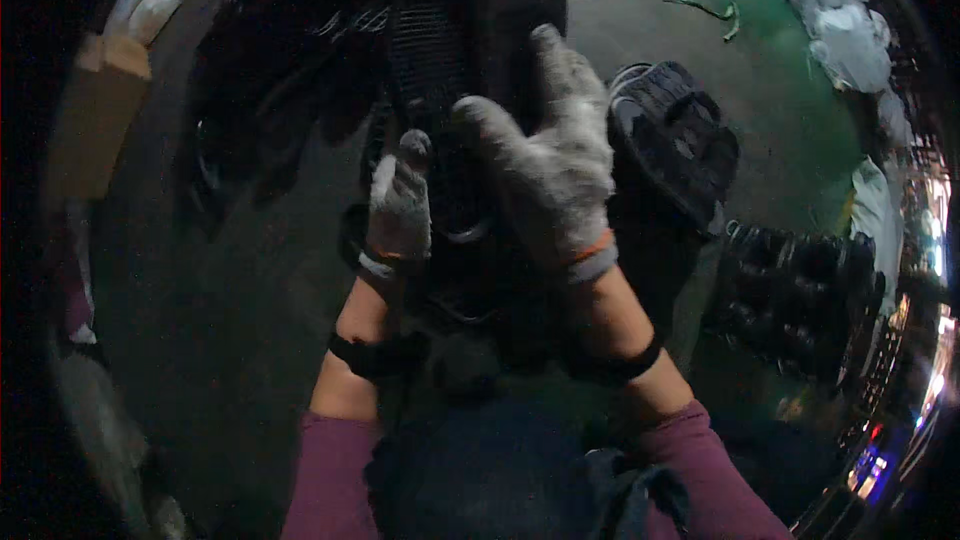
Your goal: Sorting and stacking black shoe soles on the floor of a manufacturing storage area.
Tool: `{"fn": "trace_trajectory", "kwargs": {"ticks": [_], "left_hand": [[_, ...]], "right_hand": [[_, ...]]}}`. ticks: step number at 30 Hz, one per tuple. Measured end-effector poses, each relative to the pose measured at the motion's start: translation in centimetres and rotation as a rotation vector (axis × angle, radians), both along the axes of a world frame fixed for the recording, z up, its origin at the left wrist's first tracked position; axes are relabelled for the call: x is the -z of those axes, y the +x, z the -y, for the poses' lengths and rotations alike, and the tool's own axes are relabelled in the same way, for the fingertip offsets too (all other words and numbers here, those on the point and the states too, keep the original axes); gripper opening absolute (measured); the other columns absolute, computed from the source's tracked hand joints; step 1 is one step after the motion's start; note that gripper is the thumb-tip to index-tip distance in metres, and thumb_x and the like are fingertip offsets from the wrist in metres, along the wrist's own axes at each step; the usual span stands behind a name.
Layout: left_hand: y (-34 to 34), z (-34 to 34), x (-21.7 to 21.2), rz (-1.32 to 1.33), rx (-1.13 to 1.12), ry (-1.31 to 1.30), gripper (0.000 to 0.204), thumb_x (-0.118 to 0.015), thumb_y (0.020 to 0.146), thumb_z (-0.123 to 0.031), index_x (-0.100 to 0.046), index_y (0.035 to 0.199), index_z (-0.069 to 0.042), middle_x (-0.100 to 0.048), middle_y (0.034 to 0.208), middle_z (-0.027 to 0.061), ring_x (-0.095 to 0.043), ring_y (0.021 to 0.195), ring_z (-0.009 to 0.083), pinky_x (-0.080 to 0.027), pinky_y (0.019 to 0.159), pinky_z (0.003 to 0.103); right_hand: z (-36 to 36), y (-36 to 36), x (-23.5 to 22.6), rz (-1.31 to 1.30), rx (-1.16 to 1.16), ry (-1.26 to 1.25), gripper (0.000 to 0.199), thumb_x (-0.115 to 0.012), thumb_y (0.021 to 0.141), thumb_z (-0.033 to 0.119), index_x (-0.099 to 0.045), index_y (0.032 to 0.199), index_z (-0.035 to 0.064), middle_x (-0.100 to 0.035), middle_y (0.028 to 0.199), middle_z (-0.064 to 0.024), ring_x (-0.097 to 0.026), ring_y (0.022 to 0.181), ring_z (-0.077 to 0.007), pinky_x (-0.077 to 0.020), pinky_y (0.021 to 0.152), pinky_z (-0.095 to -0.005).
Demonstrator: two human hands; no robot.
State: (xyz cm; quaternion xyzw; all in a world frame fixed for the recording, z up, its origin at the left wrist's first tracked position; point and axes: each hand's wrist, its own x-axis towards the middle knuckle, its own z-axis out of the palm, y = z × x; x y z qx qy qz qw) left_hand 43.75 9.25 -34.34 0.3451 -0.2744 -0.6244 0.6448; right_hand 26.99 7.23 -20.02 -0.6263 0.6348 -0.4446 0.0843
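Both my hands wear greyish-white gloves. In front of me is a dark, long piece of footwear, seemingly a black sandal (pixel 430 45) with a ribbed surface. A second smooth, dark sole-like piece (pixel 515 0) stands right beside it. My left hand (pixel 400 202) is at the ribbed one's left near edge, its fingers closed and partly hidden against it. My right hand (pixel 560 155) lies along the right side of the dark pieces, thumb and forefinger stretched wide apart. Deep shadow hides where the pieces meet and their lower ends.
More black footwear (pixel 675 135) lies on the floor to the right. Nearer, a group of shiny black items (pixel 795 290) sits in shadow. A dark glossy heap (pixel 270 70) is at the far left, beyond it a cardboard box (pixel 105 120). Clear plastic bags (pixel 845 40) lie far right.
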Motion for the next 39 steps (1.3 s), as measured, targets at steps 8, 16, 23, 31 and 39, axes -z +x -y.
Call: {"fn": "trace_trajectory", "kwargs": {"ticks": [8,16,23,31,39], "left_hand": [[-6.8,-0.8,0.1,0.483,0.393,-0.001,0.053,-0.046,0.105,-0.053,-0.060,0.124,-0.005,-0.064,0.114,0.0036,-0.058,0.100,0.0154,-0.049,0.089,0.033],[-5.8,9.2,-9.2,0.446,0.961,-0.057,0.080,-0.083,0.081,-0.031,-0.048,0.142,0.007,-0.061,0.136,0.0123,-0.058,0.123,0.0242,-0.045,0.107,0.037],[-18.3,15.8,-11.3,0.804,1.418,-0.324,0.077,-0.074,0.088,-0.048,-0.054,0.140,0.005,-0.062,0.135,0.0086,-0.057,0.119,0.0186,-0.044,0.106,0.032],[-30.5,26.3,-5.9,-0.068,1.429,0.127,0.055,-0.059,0.098,-0.041,-0.059,0.136,-0.001,-0.065,0.131,0.0140,-0.061,0.120,0.0249,-0.045,0.108,0.038],[-36.0,21.8,-3.6,0.845,1.223,-0.214,0.039,-0.062,0.095,-0.019,-0.062,0.130,-0.004,-0.070,0.116,0.0093,-0.065,0.106,0.0166,-0.052,0.095,0.031]], "right_hand": [[-1.6,-2.8,4.5,-0.137,0.181,0.530,0.086,-0.060,0.088,0.067,-0.043,0.151,0.0102,-0.041,0.148,-0.0307,-0.056,0.119,-0.0484,-0.0479,0.101,-0.0517],[-2.5,-15.8,-0.6,0.008,-0.059,0.291,0.084,-0.074,0.088,0.037,-0.036,0.153,0.0008,-0.052,0.142,-0.0271,-0.056,0.128,-0.0358,-0.0466,0.106,-0.0393],[-1.4,-28.6,-3.7,0.640,-0.139,0.466,0.065,-0.075,0.088,0.016,-0.049,0.145,0.0008,-0.063,0.128,-0.0095,-0.063,0.110,-0.0203,-0.0508,0.098,-0.0315],[-4.5,-40.0,5.5,1.083,0.409,0.054,0.052,-0.072,0.090,0.012,-0.056,0.138,0.0044,-0.065,0.125,-0.0104,-0.064,0.110,-0.0189,-0.0537,0.094,-0.0326],[-5.4,-44.3,12.1,0.092,0.505,0.624,0.071,-0.081,0.082,0.036,-0.055,0.142,0.0085,-0.058,0.142,-0.0174,-0.056,0.130,-0.0310,-0.0432,0.109,-0.0378]]}}
